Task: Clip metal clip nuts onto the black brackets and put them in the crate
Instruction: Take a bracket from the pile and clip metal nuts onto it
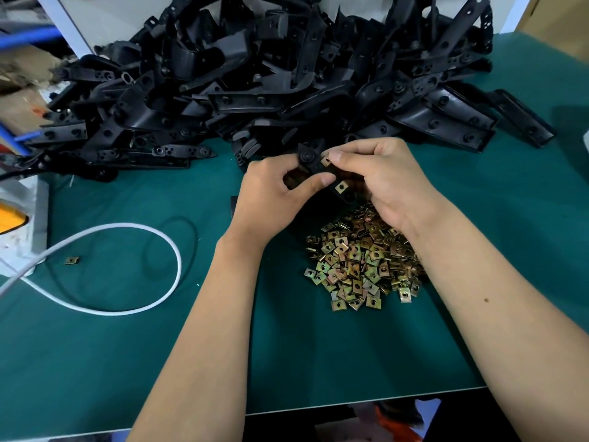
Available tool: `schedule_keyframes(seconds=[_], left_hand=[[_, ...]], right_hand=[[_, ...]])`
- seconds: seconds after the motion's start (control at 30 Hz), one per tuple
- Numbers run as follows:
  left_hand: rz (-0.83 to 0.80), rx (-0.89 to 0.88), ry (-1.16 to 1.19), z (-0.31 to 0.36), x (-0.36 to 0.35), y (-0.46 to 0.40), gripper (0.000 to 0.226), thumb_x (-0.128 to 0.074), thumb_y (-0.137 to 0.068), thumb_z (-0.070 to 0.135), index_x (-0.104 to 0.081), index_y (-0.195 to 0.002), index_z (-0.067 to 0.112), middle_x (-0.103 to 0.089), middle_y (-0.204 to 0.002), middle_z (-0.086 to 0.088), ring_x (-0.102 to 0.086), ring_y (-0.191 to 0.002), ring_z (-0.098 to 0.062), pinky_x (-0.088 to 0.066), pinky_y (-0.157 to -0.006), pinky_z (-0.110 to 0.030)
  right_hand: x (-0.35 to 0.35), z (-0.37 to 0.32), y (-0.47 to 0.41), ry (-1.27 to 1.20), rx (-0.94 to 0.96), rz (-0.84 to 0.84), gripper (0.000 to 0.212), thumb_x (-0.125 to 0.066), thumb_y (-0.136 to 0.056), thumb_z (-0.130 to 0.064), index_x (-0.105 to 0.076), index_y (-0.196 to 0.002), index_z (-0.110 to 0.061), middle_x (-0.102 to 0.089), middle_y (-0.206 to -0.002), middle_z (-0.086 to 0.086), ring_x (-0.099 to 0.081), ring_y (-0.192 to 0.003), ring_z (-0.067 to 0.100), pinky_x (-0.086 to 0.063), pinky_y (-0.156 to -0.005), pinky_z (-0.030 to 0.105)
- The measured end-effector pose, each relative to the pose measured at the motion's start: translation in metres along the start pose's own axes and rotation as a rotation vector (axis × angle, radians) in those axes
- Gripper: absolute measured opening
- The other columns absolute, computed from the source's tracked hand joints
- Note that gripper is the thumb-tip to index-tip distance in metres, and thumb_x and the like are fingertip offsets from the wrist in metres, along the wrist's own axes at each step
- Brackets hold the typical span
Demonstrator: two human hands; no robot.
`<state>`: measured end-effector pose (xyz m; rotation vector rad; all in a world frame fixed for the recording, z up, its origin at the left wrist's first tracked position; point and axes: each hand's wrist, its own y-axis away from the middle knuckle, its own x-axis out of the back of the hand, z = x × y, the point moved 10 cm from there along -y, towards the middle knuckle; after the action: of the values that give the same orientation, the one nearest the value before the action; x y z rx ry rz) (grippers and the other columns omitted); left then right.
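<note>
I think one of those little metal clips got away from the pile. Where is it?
The stray clip nut lies alone on the green table, far left in the head view, beside the white cable loop.

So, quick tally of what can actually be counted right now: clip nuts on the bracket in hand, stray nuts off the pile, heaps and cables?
Clip nuts on the held bracket: 2, one under the right hand, one lower; the left hand holds the bracket
Stray clip nut: 1
Heaps: 2, brackets and nuts
White cable: 1
Total: 6
</note>
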<state>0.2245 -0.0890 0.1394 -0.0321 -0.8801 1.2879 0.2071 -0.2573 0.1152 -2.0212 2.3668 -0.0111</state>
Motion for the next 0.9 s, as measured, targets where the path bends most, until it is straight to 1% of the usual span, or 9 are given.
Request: schedule_keyframes(seconds=[0.23,0.3,0.4,0.47,0.57,0.63,0.7,0.77,0.9], left_hand=[[0.014,0.024,-0.051,-0.003,0.001,-0.001,0.017,-0.070,-0.087,0.056,-0.074,-0.091,0.040,-0.064,-0.069,0.019,-0.056,-0.062,-0.004,-0.037,-0.054,-0.016],[0.011,0.028,-0.053,-0.003,0.001,-0.001,0.014,-0.069,-0.087,0.058,-0.069,-0.086,0.043,-0.062,-0.067,0.023,-0.055,-0.060,-0.003,-0.035,-0.053,-0.016],[0.013,0.013,-0.051,-0.002,0.001,-0.001,0.031,-0.068,-0.086,0.063,-0.072,-0.084,0.033,-0.063,-0.066,0.016,-0.056,-0.060,-0.008,-0.040,-0.053,-0.025],[0.011,0.017,-0.046,-0.003,0.001,-0.001,0.037,-0.068,-0.085,0.065,-0.077,-0.089,0.029,-0.067,-0.069,0.011,-0.059,-0.063,-0.011,-0.047,-0.055,-0.032],[0.016,0.033,-0.053,-0.005,0.001,-0.001,0.042,-0.067,-0.084,0.065,-0.075,-0.082,0.023,-0.067,-0.068,0.008,-0.060,-0.063,-0.014,-0.047,-0.055,-0.033],[0.013,0.046,-0.062,-0.006,0.001,-0.001,0.046,-0.067,-0.084,0.066,-0.072,-0.078,0.020,-0.065,-0.066,0.006,-0.058,-0.061,-0.015,-0.045,-0.053,-0.032],[0.009,0.060,-0.068,-0.008,0.001,-0.001,0.049,-0.067,-0.084,0.064,-0.073,-0.079,0.016,-0.066,-0.066,0.003,-0.057,-0.061,-0.018,-0.044,-0.053,-0.034],[0.009,0.068,-0.071,-0.008,0.001,0.000,0.049,-0.070,-0.086,0.061,-0.073,-0.080,0.012,-0.065,-0.065,0.000,-0.056,-0.061,-0.021,-0.043,-0.053,-0.035],[0.002,0.080,-0.059,-0.005,0.001,0.001,0.037,-0.074,-0.088,0.054,-0.077,-0.088,0.016,-0.067,-0.068,0.002,-0.057,-0.061,-0.019,-0.043,-0.053,-0.032]], right_hand=[[-0.002,-0.005,0.001,0.087,0.039,0.008,0.021,-0.064,-0.101,-0.025,-0.083,-0.102,-0.016,-0.080,-0.101,0.001,-0.074,-0.106,0.016,-0.054,-0.104,0.045],[-0.002,-0.008,0.003,0.122,0.069,0.027,0.019,-0.066,-0.099,-0.028,-0.083,-0.100,-0.019,-0.080,-0.099,-0.002,-0.074,-0.105,0.013,-0.054,-0.105,0.044],[-0.001,-0.010,0.004,0.168,0.109,0.076,0.010,-0.075,-0.092,-0.027,-0.083,-0.092,-0.022,-0.080,-0.090,-0.004,-0.074,-0.096,0.014,-0.058,-0.097,0.039],[0.004,-0.009,0.003,0.118,0.114,0.115,0.008,-0.075,-0.092,-0.020,-0.082,-0.089,-0.021,-0.078,-0.085,-0.003,-0.072,-0.087,0.012,-0.058,-0.085,0.031],[0.019,-0.009,0.000,0.002,0.095,0.167,0.011,-0.070,-0.096,-0.015,-0.080,-0.093,-0.015,-0.071,-0.078,-0.001,-0.062,-0.074,0.010,-0.050,-0.069,0.025],[0.017,-0.008,-0.001,-0.034,0.088,0.128,0.012,-0.068,-0.097,-0.011,-0.079,-0.094,-0.012,-0.070,-0.078,0.002,-0.061,-0.075,0.011,-0.050,-0.069,0.024],[0.008,-0.007,0.000,-0.032,0.078,0.070,0.015,-0.067,-0.096,-0.006,-0.080,-0.093,-0.013,-0.074,-0.084,0.004,-0.067,-0.080,0.012,-0.054,-0.076,0.026],[0.002,-0.007,0.001,0.010,0.089,0.048,0.019,-0.067,-0.093,-0.003,-0.082,-0.093,-0.016,-0.078,-0.092,0.003,-0.073,-0.092,0.014,-0.058,-0.090,0.032],[0.002,-0.013,0.003,0.106,0.140,0.050,0.021,-0.068,-0.092,-0.006,-0.083,-0.097,-0.020,-0.080,-0.099,-0.004,-0.072,-0.106,0.009,-0.053,-0.105,0.035]])
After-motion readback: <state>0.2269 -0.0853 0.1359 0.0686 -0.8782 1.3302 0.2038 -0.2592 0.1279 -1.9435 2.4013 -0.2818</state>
